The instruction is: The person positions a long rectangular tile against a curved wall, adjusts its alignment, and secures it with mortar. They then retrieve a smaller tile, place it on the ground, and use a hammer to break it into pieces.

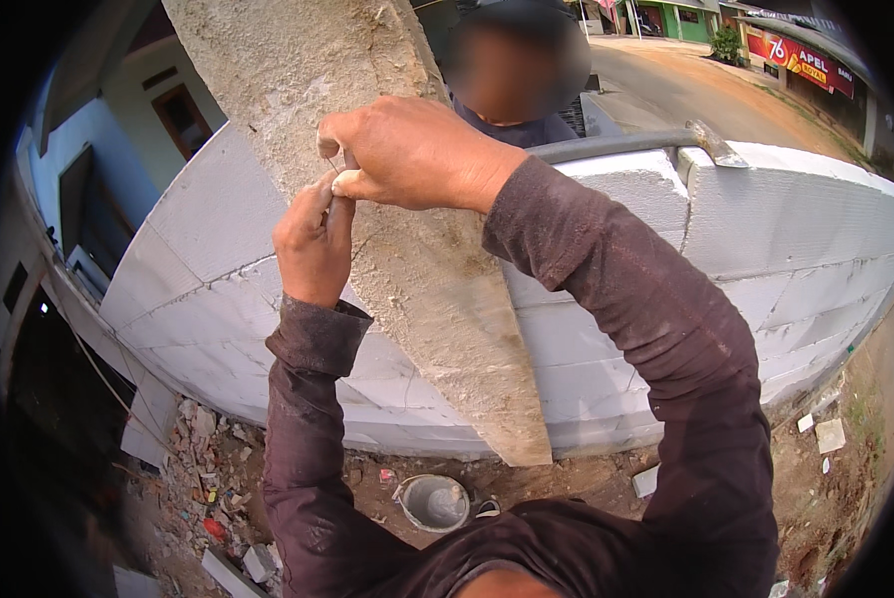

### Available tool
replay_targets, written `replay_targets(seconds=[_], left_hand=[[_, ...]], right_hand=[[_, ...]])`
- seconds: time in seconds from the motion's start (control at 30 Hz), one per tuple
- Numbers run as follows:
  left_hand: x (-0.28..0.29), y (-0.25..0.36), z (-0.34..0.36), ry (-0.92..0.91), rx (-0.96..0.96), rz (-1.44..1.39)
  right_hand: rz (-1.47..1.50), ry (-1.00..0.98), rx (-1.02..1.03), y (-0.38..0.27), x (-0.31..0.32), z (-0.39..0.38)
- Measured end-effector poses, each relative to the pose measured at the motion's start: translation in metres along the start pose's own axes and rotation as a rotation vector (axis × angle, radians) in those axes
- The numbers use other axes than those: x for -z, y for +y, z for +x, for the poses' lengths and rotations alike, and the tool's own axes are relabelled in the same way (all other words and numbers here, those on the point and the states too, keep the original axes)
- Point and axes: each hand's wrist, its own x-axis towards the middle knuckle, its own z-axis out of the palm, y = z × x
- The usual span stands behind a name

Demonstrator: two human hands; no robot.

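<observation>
In front of me a rough concrete column (437, 299) stands against a curved wall of white blocks (786, 214). My left hand (312, 239) is closed at the column's face, its fingertips pinched on what looks like a thin wire or string (332, 165). Just above and to the right, my right hand (417, 159) is also closed on it, thumb and fingers meeting my left fingertips. The part between the fingertips is small and partly hidden.
A person (512, 130) is behind the wall. A grey pipe (606, 147) and a metal-headed tool (716, 148) lie along its top. Below are a bucket (435, 503), rubble (203, 448) and loose block pieces (831, 434). A road runs beyond.
</observation>
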Motion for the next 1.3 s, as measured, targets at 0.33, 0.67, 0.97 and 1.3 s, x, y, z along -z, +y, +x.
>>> replay_targets(seconds=[0.33,0.67,0.97,1.3], left_hand=[[-0.031,0.005,-0.006,-0.077,0.252,-0.072],[0.011,-0.014,0.059,-0.449,0.445,-0.286],[0.017,-0.026,0.058,-0.408,0.387,-0.141],[0.078,-0.083,-0.030,-0.208,0.460,-0.343]], right_hand=[[0.049,0.171,0.003,0.039,0.005,-0.018],[-0.146,0.401,0.164,0.041,-0.039,-0.063],[-0.208,0.438,0.074,0.009,-0.109,-0.051],[-0.143,0.412,-0.126,-0.048,-0.103,-0.107]])
